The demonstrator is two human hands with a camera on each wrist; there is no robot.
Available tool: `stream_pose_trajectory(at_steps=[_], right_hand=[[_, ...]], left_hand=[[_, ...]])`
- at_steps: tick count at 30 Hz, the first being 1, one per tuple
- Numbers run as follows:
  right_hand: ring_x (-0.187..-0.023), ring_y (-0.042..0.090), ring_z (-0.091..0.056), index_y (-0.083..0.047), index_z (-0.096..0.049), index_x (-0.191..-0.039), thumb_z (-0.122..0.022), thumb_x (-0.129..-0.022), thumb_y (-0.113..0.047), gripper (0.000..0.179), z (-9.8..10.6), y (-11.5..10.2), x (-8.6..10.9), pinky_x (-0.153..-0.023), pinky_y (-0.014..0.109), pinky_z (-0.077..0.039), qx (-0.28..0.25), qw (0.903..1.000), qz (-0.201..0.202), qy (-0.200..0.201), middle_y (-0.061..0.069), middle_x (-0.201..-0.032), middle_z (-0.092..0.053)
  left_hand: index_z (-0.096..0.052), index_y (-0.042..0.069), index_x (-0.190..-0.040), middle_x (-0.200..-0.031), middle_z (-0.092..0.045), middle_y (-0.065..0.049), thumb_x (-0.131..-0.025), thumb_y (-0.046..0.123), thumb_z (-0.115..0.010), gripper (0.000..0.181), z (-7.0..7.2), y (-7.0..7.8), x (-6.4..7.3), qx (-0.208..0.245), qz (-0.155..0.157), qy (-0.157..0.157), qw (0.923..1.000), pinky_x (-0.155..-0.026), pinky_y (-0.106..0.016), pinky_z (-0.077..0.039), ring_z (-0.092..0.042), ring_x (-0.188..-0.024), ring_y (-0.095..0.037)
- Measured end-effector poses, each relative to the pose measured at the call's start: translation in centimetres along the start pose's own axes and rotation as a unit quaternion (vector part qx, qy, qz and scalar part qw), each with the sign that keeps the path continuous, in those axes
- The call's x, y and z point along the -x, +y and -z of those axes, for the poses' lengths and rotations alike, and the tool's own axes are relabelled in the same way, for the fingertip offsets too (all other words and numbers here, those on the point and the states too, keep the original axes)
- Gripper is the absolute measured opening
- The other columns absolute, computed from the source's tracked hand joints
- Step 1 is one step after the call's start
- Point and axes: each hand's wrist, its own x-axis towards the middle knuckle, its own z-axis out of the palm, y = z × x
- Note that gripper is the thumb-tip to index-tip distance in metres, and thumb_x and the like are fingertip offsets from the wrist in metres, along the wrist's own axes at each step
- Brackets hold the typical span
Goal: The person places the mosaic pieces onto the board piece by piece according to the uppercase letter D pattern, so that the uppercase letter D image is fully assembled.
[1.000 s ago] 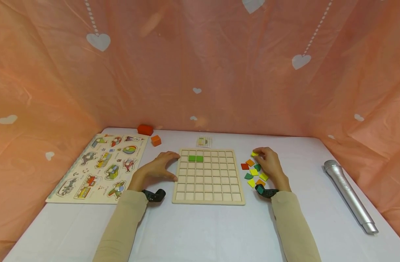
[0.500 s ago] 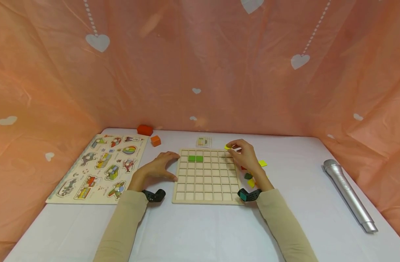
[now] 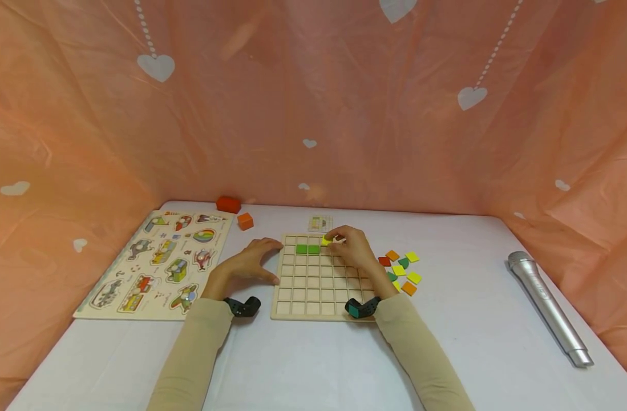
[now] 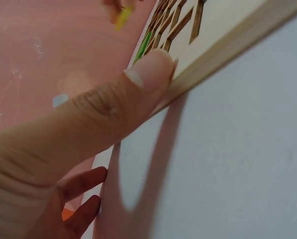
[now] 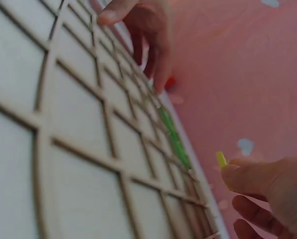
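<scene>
A wooden grid board (image 3: 313, 294) lies flat on the white table in the head view. Two green square tiles (image 3: 307, 249) sit side by side in its second row. My left hand (image 3: 245, 264) rests at the board's left side, thumb and fingers spread; in the left wrist view its thumb (image 4: 148, 72) touches the rim. Between thumb and fingertips, my right hand (image 3: 356, 249) pinches a yellow tile (image 5: 221, 159), held above the board just right of the green tiles. The right wrist view shows a gap between this tile and the grid.
Right of the board lie loose yellow, green, orange and red tiles (image 3: 398, 270). A small pattern card (image 3: 320, 223) lies behind the board. Further left are a picture puzzle board (image 3: 154, 268), an orange cube (image 3: 245, 221) and a red block (image 3: 228, 204). A silver microphone (image 3: 549, 308) lies far right.
Carrying the yellow tile, my right hand has moved left from the loose tiles to above the board's upper rows. The left hand has kept its place.
</scene>
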Motion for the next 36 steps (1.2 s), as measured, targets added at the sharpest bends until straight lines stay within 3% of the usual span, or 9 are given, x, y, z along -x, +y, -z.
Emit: stream_pose_trajectory(at_steps=[3,13,21,27,31,36], right_hand=[[-0.096,0.026,-0.061,-0.005,-0.070,-0.101,-0.067,-0.084,-0.008,0.017,-0.6,0.5,0.1,-0.082,0.037,-0.052,0.003,0.9997,-0.022,-0.014,0.010,-0.104,-0.066],[-0.084,0.021,-0.062,-0.005,-0.073,-0.094,-0.069,-0.082,-0.005,0.013,-1.3,1.7,0.1,-0.076,0.034,-0.052,0.022,0.9996,0.007,-0.014,0.010,-0.097,-0.068],[-0.098,0.028,-0.057,-0.005,-0.074,-0.095,-0.068,-0.084,-0.007,0.013,-1.1,1.9,0.2,-0.080,0.038,-0.049,0.019,0.9991,0.023,-0.032,0.014,-0.104,-0.063],[-0.092,0.024,-0.057,-0.004,-0.073,-0.099,-0.065,-0.085,-0.004,0.016,-1.0,2.2,0.3,-0.074,0.030,-0.047,0.010,0.9981,0.030,-0.053,0.012,-0.100,-0.062],[-0.085,0.021,-0.055,-0.004,-0.071,-0.101,-0.064,-0.086,-0.006,0.017,-0.5,2.0,0.3,-0.070,0.029,-0.046,0.019,0.9969,0.040,-0.066,0.012,-0.100,-0.062],[-0.090,0.026,-0.059,-0.001,-0.069,-0.106,-0.062,-0.089,-0.009,0.020,1.3,2.1,0.4,-0.077,0.036,-0.053,0.024,0.9967,0.047,-0.062,0.014,-0.104,-0.060]], left_hand=[[-0.043,0.004,-0.136,-0.142,-0.038,-0.016,-0.067,0.029,-0.083,0.084,0.1,0.0,-0.1,-0.007,-0.007,0.000,1.0000,-0.110,-0.050,-0.024,-0.029,-0.132,-0.034],[-0.045,0.003,-0.135,-0.141,-0.039,-0.017,-0.065,0.029,-0.084,0.084,0.1,0.2,-0.1,-0.010,-0.008,0.002,0.9999,-0.110,-0.050,-0.025,-0.030,-0.132,-0.035],[-0.045,0.003,-0.135,-0.142,-0.039,-0.016,-0.065,0.029,-0.084,0.084,0.1,0.3,0.0,-0.006,-0.007,0.004,1.0000,-0.110,-0.050,-0.025,-0.030,-0.132,-0.034],[-0.045,0.004,-0.135,-0.142,-0.039,-0.016,-0.066,0.029,-0.084,0.084,0.0,0.3,0.0,-0.008,-0.007,0.002,0.9999,-0.110,-0.050,-0.025,-0.030,-0.132,-0.034],[-0.044,0.003,-0.135,-0.141,-0.039,-0.017,-0.066,0.029,-0.084,0.084,0.0,0.2,-0.1,-0.016,-0.012,0.002,0.9998,-0.110,-0.050,-0.025,-0.030,-0.132,-0.035],[-0.044,0.003,-0.135,-0.142,-0.039,-0.017,-0.066,0.030,-0.084,0.084,0.0,0.0,-0.2,-0.018,-0.011,0.003,0.9998,-0.109,-0.051,-0.025,-0.030,-0.132,-0.035]])
